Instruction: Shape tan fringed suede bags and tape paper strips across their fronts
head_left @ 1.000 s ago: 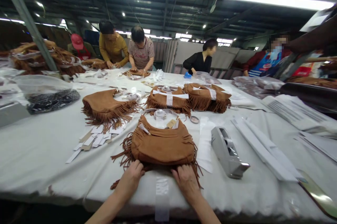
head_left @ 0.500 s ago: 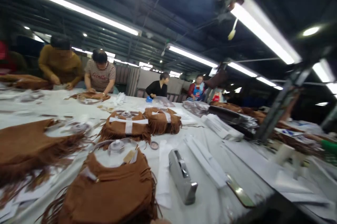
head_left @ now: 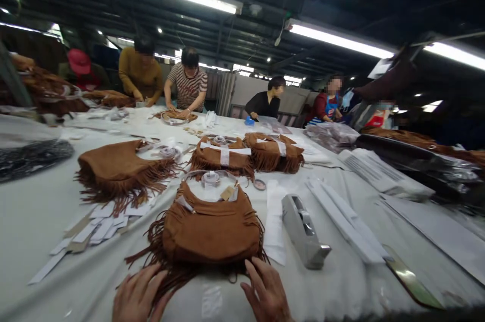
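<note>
A brown fringed shoulder bag [head_left: 212, 228] lies on the white-covered table right in front of me, its handle side pointing away. A rolled strap and a small tan tag show in the curve of its opening. My left hand [head_left: 138, 294] rests at the bag's lower left, fingers stretched over the fringe. At the lower right corner is my right hand [head_left: 267, 291], its fingers apart and the tips at the bag's bottom edge. Neither hand grips anything that I can see. Between them, a clear plastic piece [head_left: 211, 302] lies below the bag.
Right of the bag stand a grey tape dispenser [head_left: 305, 231] and folded white paper strips [head_left: 344, 221]. A metal ruler-like plate [head_left: 413, 276] lies near the front edge. More fringed bags [head_left: 113, 165] and white tags [head_left: 100, 226] sit leftward. Several co-workers [head_left: 187, 82] stand across the table.
The view has swung right-to-left and down, so the table's left side shows. Both my hands have come into view at the near bag's lower edge.
</note>
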`<state>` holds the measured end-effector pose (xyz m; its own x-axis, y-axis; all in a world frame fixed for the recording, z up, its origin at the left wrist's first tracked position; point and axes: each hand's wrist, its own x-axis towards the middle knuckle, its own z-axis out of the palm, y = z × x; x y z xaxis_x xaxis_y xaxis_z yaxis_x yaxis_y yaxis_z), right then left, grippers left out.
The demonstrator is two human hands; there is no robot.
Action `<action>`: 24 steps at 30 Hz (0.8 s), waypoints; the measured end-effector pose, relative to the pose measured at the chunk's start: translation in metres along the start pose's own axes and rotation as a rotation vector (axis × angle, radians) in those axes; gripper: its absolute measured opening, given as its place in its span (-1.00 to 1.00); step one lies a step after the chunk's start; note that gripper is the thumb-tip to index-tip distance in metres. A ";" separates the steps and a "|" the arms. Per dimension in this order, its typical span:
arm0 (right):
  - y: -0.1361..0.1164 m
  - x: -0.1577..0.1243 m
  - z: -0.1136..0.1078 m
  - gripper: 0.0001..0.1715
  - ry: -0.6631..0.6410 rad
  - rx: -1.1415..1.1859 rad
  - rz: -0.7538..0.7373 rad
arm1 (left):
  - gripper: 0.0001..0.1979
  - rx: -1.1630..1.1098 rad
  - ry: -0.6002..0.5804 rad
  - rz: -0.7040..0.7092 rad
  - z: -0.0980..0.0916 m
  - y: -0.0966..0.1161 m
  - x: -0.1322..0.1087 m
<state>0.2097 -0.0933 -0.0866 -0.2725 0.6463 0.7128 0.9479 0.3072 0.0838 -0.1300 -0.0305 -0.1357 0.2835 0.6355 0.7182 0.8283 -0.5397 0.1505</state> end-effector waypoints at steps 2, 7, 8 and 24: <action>-0.003 0.012 0.003 -0.48 -0.034 -0.017 -0.036 | -0.59 0.001 -0.022 0.112 0.002 0.016 0.019; -0.002 0.034 0.024 -0.51 -0.086 0.034 -0.055 | -0.41 -0.047 -0.209 0.193 0.015 0.052 0.069; 0.000 0.037 0.029 -0.55 -0.086 0.067 -0.051 | -0.41 -0.069 -0.268 0.188 0.018 0.055 0.077; 0.042 0.100 0.077 -0.56 -0.602 0.242 0.192 | -0.59 -0.555 -0.981 -0.070 0.069 0.001 0.184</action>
<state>0.2099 0.0381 -0.0659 -0.2137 0.9600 0.1809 0.9441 0.2506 -0.2141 -0.0434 0.1245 -0.0504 0.7046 0.7009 -0.1111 0.5974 -0.5013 0.6259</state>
